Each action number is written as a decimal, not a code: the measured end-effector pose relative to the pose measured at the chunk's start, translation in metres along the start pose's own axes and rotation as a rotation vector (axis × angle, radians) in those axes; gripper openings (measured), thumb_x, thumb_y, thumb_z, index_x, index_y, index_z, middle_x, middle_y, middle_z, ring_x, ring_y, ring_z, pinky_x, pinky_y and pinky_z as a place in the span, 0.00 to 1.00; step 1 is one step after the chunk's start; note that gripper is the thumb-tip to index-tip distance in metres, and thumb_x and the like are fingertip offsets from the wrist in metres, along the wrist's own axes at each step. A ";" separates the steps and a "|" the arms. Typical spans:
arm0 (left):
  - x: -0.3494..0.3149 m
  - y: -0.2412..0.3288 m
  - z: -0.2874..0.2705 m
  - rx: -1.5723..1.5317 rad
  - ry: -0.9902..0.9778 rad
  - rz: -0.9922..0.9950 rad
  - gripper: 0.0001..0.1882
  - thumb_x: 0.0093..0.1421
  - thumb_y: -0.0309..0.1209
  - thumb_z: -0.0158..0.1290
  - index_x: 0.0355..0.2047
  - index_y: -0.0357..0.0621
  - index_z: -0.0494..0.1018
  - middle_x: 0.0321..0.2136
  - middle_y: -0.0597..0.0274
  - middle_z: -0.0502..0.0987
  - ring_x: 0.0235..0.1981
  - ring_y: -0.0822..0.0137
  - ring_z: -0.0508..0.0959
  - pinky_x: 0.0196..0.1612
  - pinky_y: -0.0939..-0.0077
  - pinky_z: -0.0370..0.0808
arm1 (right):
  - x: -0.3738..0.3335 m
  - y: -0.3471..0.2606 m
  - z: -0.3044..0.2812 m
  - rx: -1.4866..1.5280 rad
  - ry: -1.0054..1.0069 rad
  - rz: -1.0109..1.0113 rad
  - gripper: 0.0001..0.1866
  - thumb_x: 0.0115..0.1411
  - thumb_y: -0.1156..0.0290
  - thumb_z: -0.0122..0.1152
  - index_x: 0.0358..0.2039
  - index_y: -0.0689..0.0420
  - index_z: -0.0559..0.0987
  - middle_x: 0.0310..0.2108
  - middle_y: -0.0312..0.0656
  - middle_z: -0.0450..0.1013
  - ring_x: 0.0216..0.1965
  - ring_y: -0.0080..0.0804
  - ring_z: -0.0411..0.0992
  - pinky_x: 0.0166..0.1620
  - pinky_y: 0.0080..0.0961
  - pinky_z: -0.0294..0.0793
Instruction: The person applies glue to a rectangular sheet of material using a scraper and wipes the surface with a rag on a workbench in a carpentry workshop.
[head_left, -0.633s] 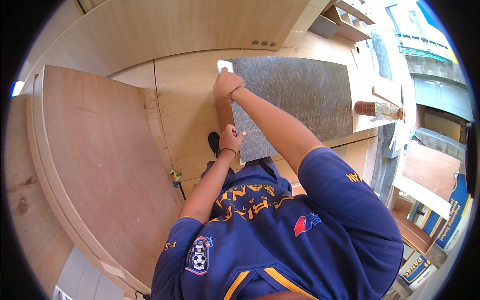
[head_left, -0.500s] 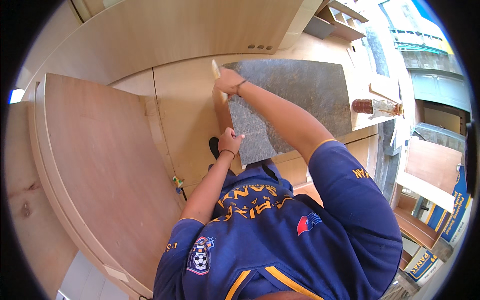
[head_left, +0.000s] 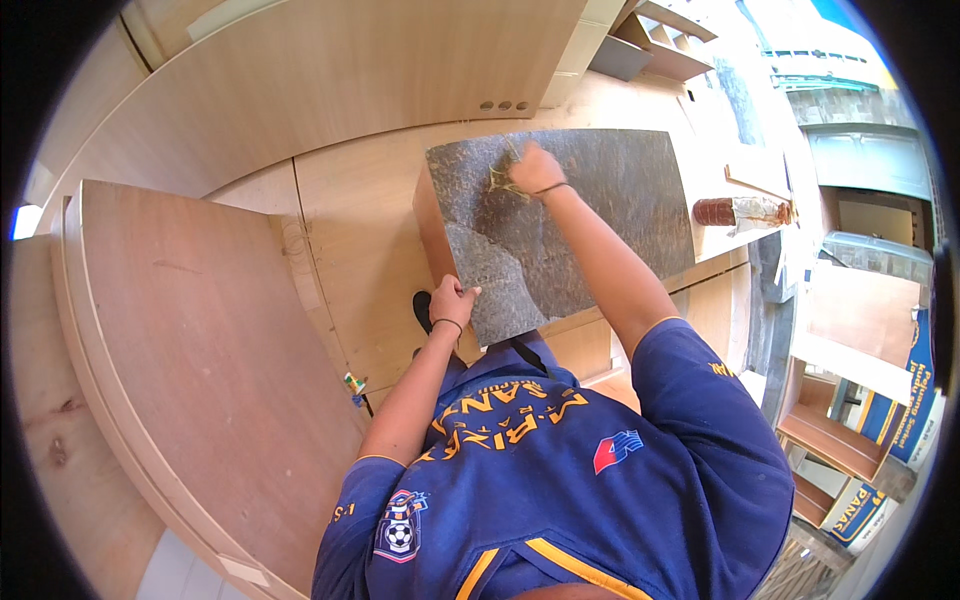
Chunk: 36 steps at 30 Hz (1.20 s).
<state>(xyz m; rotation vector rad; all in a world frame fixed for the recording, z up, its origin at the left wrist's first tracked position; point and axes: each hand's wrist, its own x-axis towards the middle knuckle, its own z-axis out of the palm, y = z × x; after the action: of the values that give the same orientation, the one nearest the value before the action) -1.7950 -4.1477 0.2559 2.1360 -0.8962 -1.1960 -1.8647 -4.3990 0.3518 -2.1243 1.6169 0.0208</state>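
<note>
In front of me is a box-like wooden piece with a grey, stone-patterned top (head_left: 600, 215). Much of that top looks darker and shinier, while a patch by its near left corner is paler and dull. My right hand (head_left: 535, 168) is closed over the top's far left part, on a thin yellowish, partly see-through tool (head_left: 499, 180). Motion blur hides what kind of tool it is. At the left edge near the pale corner, my left hand (head_left: 453, 301) has its fingers curled against the box's rim, the thumb lying on top.
A bottle with red-brown contents (head_left: 745, 212) is right of the box. A large wooden panel (head_left: 200, 350) lies to my left, and a curved cabinet panel with round holes (head_left: 350, 80) spans the far side. Wooden shelving pieces (head_left: 660, 45) sit at the far right.
My right hand has moved from beyond the top's left edge rightward onto the grey surface, carrying the tool. My left hand keeps its place at the edge. The whole view has shifted slightly.
</note>
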 end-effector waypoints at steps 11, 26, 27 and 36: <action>0.000 -0.006 0.008 -0.036 0.036 -0.012 0.18 0.43 0.40 0.58 0.22 0.42 0.62 0.17 0.57 0.70 0.22 0.58 0.71 0.26 0.66 0.67 | 0.054 -0.057 0.052 -0.089 -0.028 -0.084 0.22 0.46 0.67 0.44 0.39 0.69 0.69 0.32 0.59 0.70 0.34 0.46 0.72 0.36 0.35 0.72; 0.003 -0.014 0.019 0.002 0.073 0.006 0.19 0.42 0.43 0.58 0.21 0.42 0.63 0.17 0.54 0.71 0.22 0.55 0.72 0.26 0.65 0.67 | -0.045 -0.064 0.047 0.092 -0.177 -0.519 0.26 0.45 0.71 0.45 0.49 0.55 0.62 0.30 0.58 0.70 0.33 0.50 0.69 0.35 0.42 0.69; 0.003 -0.018 0.019 0.009 0.084 -0.001 0.19 0.42 0.43 0.58 0.21 0.42 0.64 0.17 0.53 0.71 0.22 0.54 0.72 0.26 0.65 0.67 | -0.058 -0.051 0.023 -0.018 -0.212 -0.380 0.26 0.46 0.71 0.46 0.49 0.57 0.61 0.32 0.59 0.69 0.34 0.49 0.70 0.34 0.40 0.70; -0.003 -0.013 0.014 -0.043 0.093 -0.012 0.20 0.42 0.43 0.58 0.16 0.40 0.64 0.15 0.55 0.70 0.17 0.59 0.69 0.25 0.69 0.67 | -0.149 -0.015 0.043 -0.271 -0.230 -0.309 0.30 0.45 0.69 0.52 0.51 0.58 0.59 0.31 0.56 0.69 0.32 0.49 0.71 0.34 0.40 0.70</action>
<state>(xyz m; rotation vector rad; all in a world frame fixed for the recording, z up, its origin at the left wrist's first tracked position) -1.8045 -4.1387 0.2418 2.1464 -0.8111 -1.1021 -1.8854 -4.2450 0.3617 -2.4510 1.1980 0.3896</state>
